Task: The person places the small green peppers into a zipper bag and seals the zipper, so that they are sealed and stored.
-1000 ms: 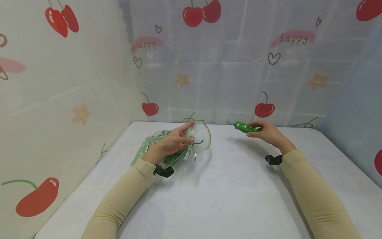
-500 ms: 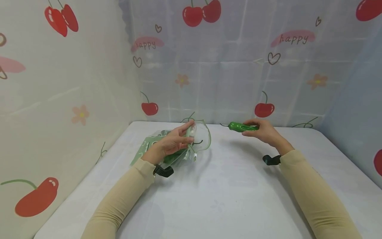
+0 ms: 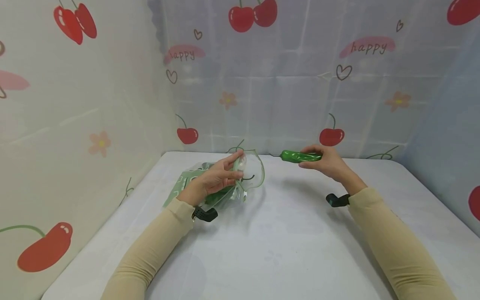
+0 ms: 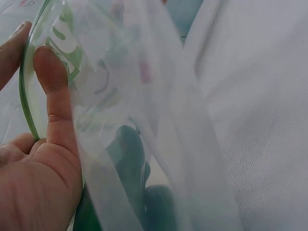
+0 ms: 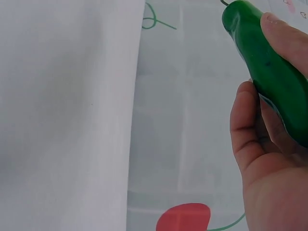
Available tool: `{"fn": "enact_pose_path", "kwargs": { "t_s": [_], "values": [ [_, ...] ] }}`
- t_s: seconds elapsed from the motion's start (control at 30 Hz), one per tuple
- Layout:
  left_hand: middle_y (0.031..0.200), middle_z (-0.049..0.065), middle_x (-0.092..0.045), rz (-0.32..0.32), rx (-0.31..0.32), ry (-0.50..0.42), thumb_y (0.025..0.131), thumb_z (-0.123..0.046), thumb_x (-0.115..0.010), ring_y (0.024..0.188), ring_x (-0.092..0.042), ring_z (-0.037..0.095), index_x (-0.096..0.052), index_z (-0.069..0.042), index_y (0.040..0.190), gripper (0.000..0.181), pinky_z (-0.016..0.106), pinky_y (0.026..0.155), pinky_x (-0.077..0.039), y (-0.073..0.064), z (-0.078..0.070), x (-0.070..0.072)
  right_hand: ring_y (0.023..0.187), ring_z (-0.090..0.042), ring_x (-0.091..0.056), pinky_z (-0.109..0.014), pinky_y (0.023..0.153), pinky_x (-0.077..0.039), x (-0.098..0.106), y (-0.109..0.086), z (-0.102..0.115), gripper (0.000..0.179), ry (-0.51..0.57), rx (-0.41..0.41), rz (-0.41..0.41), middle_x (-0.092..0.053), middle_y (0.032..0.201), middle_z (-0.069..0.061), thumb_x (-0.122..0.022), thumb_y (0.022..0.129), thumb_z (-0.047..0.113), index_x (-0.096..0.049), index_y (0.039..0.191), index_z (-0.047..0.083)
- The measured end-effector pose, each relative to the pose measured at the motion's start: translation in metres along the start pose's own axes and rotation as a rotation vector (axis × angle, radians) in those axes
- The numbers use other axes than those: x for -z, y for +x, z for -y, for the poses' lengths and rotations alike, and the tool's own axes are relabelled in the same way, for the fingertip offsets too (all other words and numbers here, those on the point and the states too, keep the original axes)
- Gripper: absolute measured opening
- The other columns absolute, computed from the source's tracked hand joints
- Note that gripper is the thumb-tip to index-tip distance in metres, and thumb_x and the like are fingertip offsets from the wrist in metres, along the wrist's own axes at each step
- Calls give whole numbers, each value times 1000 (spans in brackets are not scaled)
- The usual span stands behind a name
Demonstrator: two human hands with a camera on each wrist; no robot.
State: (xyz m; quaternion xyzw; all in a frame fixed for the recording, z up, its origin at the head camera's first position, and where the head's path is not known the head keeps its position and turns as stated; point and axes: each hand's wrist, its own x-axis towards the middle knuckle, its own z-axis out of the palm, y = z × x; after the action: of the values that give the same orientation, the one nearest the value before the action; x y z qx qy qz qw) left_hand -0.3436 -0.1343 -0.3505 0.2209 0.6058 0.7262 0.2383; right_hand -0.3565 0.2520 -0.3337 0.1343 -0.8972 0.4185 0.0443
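On the left of the table, my left hand pinches the rim of a clear plastic zip bag with green print, its mouth spread toward the right. Green peppers lie inside, seen partly through the film, and one thin stem pokes out near the opening. Over the right side, my right hand holds a glossy green chili pepper above the table, lying level with its stem pointing left toward the bag. In the right wrist view thumb and fingers grip the pepper along its body.
A white-covered table spans the space, its back edge meeting a curtain printed with cherries. Another printed sheet stands along the left, and a plain bluish one closes the right. Black camera straps sit on both wrists.
My right hand has moved left and slightly up with the chili pepper, nearer the bag's mouth. My left hand and the bag have stayed in place.
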Motion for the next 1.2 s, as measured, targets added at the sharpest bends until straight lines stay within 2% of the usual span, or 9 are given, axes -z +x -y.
{"fn": "enact_pose_path", "kwargs": {
  "t_s": [0.17,0.33,0.43,0.6,0.63,0.83,0.97,1.07,1.2],
  "values": [
    [173,-14,-13,-2,5,-8,90,-6,-80,105,-59,9,-18,-29,166,101,23,77,-56,0,-1,0,117,-33,-55,-33,87,-54,-3,-2,2,58,31,14,-16,-58,134,-15,-84,87,37,-63,135,12],
    [173,-14,-13,-1,6,-15,76,-20,-92,114,-56,10,-17,-29,167,118,23,78,-56,-1,2,1,117,-34,-55,-34,87,-55,-8,-4,3,58,44,28,-12,-57,135,-13,-85,86,39,-64,134,14],
    [174,-13,-13,-2,1,-15,82,-14,-88,115,-55,11,-17,-29,167,112,23,78,-56,-1,2,1,116,-34,-55,-34,87,-54,-10,-3,3,58,47,36,-13,-57,135,-13,-86,85,39,-66,133,15],
    [174,-13,-13,-5,0,-9,95,2,-69,115,-56,10,-17,-28,167,93,23,78,-57,0,1,0,115,-32,-56,-35,88,-53,-17,-3,4,56,42,40,-1,-59,134,-12,-86,84,38,-67,132,16],
    [174,-13,-13,-3,0,-9,95,2,-68,115,-56,10,-17,-28,167,93,23,78,-57,0,0,0,115,-32,-56,-35,89,-53,-18,-2,5,55,43,42,1,-60,134,-12,-86,84,38,-67,132,16],
    [174,-13,-13,2,0,-13,81,-14,-89,113,-57,10,-16,-28,167,113,23,79,-56,1,-2,0,113,-31,-57,-35,90,-52,-25,-1,12,55,48,65,15,-61,133,-12,-87,84,38,-69,130,15],
    [174,-12,-13,-9,0,-8,89,-6,-80,110,-58,10,-17,-28,167,103,23,77,-56,0,-2,0,112,-32,-58,-35,89,-53,-30,0,14,54,60,77,28,-62,131,-13,-88,83,37,-70,128,16],
    [173,-13,-14,-19,5,-2,95,3,-69,111,-58,10,-17,-29,166,93,23,78,-56,0,-2,-1,113,-32,-57,-35,88,-53,-34,0,16,54,54,68,39,-61,132,-13,-89,81,36,-70,128,17],
    [173,-14,-14,-23,10,0,95,2,-69,116,-55,10,-18,-30,166,93,23,79,-56,0,-1,-2,111,-32,-59,-35,87,-54,-40,0,21,53,49,76,49,-62,131,-13,-90,81,34,-71,126,17]
  ]
}}
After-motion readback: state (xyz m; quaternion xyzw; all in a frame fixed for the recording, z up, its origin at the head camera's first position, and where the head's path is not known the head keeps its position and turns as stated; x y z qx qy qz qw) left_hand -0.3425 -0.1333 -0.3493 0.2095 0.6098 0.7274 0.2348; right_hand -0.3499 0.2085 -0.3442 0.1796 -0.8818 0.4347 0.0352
